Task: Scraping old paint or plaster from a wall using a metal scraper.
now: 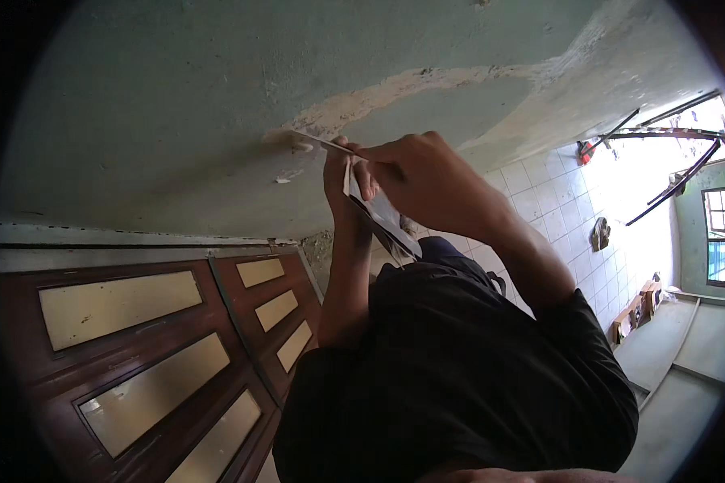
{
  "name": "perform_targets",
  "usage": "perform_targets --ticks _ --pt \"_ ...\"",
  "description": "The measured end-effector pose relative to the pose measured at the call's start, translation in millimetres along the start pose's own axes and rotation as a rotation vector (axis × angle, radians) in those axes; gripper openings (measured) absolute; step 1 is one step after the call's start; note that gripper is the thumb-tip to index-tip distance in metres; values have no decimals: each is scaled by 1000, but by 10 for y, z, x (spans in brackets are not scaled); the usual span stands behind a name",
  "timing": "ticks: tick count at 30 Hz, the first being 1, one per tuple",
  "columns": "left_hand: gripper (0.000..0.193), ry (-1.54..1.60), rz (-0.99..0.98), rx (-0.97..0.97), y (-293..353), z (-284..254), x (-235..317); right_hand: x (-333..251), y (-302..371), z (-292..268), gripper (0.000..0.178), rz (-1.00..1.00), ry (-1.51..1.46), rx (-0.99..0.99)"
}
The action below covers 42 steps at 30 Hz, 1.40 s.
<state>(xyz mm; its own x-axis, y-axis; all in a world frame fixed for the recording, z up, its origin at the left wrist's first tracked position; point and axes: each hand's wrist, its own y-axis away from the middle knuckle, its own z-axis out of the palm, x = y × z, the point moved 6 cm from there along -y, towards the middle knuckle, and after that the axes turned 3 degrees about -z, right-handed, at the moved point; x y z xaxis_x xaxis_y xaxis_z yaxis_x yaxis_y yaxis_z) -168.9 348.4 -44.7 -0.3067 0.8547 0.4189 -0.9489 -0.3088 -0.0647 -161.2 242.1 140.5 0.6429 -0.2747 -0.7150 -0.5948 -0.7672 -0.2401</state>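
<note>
Black sleeves (459, 378) fill the lower part of the view, both forearms rising out of them toward the wall overhead. Past the sleeves, the left hand (340, 173) is closed around a flat board (381, 219) with a dark underside, holding it tilted just beneath the working spot, its upper end at the fingers and its lower end slanting back toward the person's chest. Beside it and touching it, the right hand (423, 181) is curled, thumb and fingers pinching the handle end of a thin putty knife (324, 143). The blade stretches leftward and its tip lies against the pale green wall (177, 105), at the left end of a long band of bare, cream-coloured patch (427, 80) where the paint is gone. A small pale fleck sits on the wall just below the blade tip. Farther to the lower left stand dark wooden doors (145, 354) with cream panels. Off to the right runs a white tiled surface (564, 201), and beyond it a bright open window (677, 153) with dark bars.
</note>
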Motion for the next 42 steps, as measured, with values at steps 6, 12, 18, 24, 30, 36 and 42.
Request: perform_targets --ticks 6,12,18,24,30,36,42 --pt "24 181 3 99 69 -97 -7 18 -75 73 25 88 37 -58" --pt "22 190 -30 169 -55 48 69 58 -101 113 26 -23 89 73" --pt "16 159 -28 -204 -49 2 -94 -60 -42 57 25 27 92 -24" --pt "17 249 78 -251 4 -367 -33 148 -165 427 26 52 147 -205" --pt "20 174 -47 -41 77 -209 -82 184 24 395 24 70 149 -9" --pt "20 143 -62 75 107 -103 -108 204 75 281 24 89 56 -24" --pt "22 169 -145 169 262 -550 -235 289 39 566 24 116 90 -137"
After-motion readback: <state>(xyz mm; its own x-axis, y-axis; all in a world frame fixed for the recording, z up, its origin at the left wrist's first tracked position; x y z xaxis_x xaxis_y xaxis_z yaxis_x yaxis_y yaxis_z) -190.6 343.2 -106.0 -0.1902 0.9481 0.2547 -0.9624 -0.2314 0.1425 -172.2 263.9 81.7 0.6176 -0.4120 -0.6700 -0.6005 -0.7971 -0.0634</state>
